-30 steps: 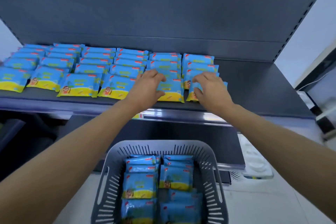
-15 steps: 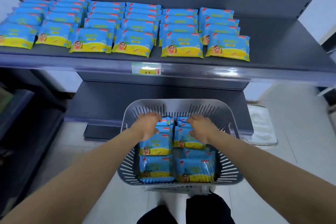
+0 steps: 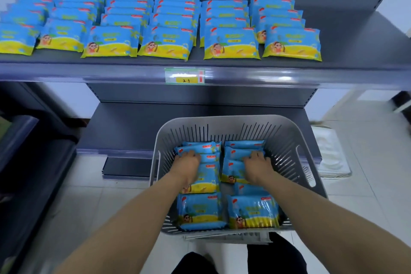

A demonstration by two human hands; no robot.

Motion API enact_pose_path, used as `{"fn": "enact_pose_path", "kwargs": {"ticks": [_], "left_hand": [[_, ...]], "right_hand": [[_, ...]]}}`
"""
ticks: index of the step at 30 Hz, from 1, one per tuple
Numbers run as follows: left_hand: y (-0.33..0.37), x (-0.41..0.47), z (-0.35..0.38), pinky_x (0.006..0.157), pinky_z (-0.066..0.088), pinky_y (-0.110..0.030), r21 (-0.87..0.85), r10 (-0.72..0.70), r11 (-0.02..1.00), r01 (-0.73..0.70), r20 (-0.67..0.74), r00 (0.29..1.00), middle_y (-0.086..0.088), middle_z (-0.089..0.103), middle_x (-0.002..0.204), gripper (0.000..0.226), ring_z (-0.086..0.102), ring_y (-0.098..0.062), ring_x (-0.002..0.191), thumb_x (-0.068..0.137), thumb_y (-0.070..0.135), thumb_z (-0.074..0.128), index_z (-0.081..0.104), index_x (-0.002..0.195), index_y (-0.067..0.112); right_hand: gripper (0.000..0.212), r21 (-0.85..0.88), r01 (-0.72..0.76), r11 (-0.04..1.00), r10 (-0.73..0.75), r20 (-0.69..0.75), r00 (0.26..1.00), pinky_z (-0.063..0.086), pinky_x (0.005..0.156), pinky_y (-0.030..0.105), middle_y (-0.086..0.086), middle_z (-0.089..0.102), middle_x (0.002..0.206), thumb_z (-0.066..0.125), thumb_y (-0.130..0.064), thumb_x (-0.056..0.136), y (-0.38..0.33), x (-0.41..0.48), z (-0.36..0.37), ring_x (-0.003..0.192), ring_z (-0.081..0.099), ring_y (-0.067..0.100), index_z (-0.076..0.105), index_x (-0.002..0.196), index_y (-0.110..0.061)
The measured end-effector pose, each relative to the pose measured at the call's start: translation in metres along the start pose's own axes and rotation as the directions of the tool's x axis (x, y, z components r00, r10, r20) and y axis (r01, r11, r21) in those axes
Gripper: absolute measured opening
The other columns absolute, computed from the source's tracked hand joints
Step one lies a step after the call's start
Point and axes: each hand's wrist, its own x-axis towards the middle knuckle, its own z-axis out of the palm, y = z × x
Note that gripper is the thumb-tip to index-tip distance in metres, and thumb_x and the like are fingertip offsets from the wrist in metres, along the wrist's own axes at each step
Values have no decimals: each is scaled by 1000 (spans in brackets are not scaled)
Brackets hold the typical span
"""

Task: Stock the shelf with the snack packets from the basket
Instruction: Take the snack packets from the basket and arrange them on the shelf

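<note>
A grey slotted basket (image 3: 222,119) stands on the floor below me and holds two columns of blue-and-yellow snack packets (image 3: 200,209). My left hand (image 3: 188,161) reaches into the left column, its fingers curled over a packet near the far end. In the right column my right hand (image 3: 255,162) does the same on another packet (image 3: 235,158). Above, the dark grey shelf (image 3: 355,51) carries several rows of the same packets (image 3: 231,43), lying flat and overlapping. Its right end is bare.
A price tag (image 3: 184,75) marked 29 sits on the shelf's front rail. A lower dark shelf (image 3: 124,127) runs behind the basket. A white tray (image 3: 329,151) lies on the tiled floor at right, and a dark bin (image 3: 17,131) stands at left.
Both hands left the front packets on the shelf and dropped into the basket. They now sit deeper on the far packets, and my view has tilted down.
</note>
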Motion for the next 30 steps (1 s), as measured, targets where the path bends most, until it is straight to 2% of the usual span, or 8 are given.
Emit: {"fn": "enact_pose_path", "kwargs": {"ticks": [3, 6, 9, 12, 17, 21, 25, 30], "left_hand": [[6, 0, 4, 104, 32, -44, 71, -10, 997, 10, 5, 1000, -15, 41, 136, 51, 38, -33, 127, 88, 17, 53, 36, 135, 7], [9, -2, 6, 104, 33, -44, 131, -30, 991, 16, 111, 993, -15, 42, 136, 49, 38, -33, 127, 86, 21, 58, 45, 132, 9], [14, -8, 0, 99, 41, -41, 160, 25, 986, -54, 180, 983, -12, 51, 129, 45, 47, -30, 122, 83, 23, 65, 54, 124, 8], [19, -16, -31, 91, 47, -36, 126, 77, 987, -99, 168, 983, -12, 57, 125, 34, 56, -29, 116, 87, 12, 56, 56, 121, 7], [31, -31, -131, 85, 48, -38, 97, 135, 986, -135, 6, 991, -12, 59, 123, 34, 57, -32, 113, 85, 8, 53, 54, 119, 10], [43, -52, -213, 73, 48, -39, 28, 178, 984, -176, -169, 969, -11, 61, 108, 22, 57, -30, 92, 86, 14, 57, 52, 106, 10], [51, -63, -280, 70, 44, -35, -2, 166, 984, -178, -348, 923, -11, 61, 107, 25, 58, -31, 95, 86, 22, 61, 52, 107, 12], [51, -46, -331, 74, 45, -34, -108, 62, 985, -133, -502, 862, -11, 62, 110, 30, 58, -34, 100, 84, 19, 64, 52, 111, 13]], "right_hand": [[43, -1, 31, 1000, -31, 25, 999, 32, 106, 46, 12, 44, 136, 51, -25, 91, 1, -5, -3, 129, 38, 32, 45, 133, -15], [37, -6, 56, 998, -56, 9, 998, 41, 97, 40, 10, 53, 130, 47, -14, 92, 3, -15, -19, 119, 52, 30, 48, 129, -15], [42, 33, 68, 997, -67, -35, 997, 48, 90, 38, 13, 55, 128, 48, -7, 89, 8, -29, -47, 115, 56, 32, 47, 131, -14], [45, 62, 104, 993, -94, -146, 985, 49, 88, 40, 14, 56, 127, 47, -8, 88, 16, -52, -85, 115, 55, 34, 46, 132, -16], [41, 71, 155, 985, -125, -319, 939, 47, 77, 37, 14, 60, 121, 50, -14, 87, 34, -90, -160, 108, 58, 35, 46, 127, -21], [31, 95, 179, 979, -118, -451, 884, 46, 72, 35, 12, 62, 113, 54, -18, 86, 56, -112, -224, 103, 58, 33, 50, 117, -19], [42, 81, 132, 988, -66, -556, 829, 47, 84, 37, 11, 57, 125, 52, -20, 90, 87, -119, -279, 112, 54, 34, 45, 131, -19], [41, 49, 55, 997, -18, -563, 827, 49, 89, 41, 11, 58, 124, 53, -21, 88, 124, -98, -319, 110, 56, 34, 48, 129, -18]]}}
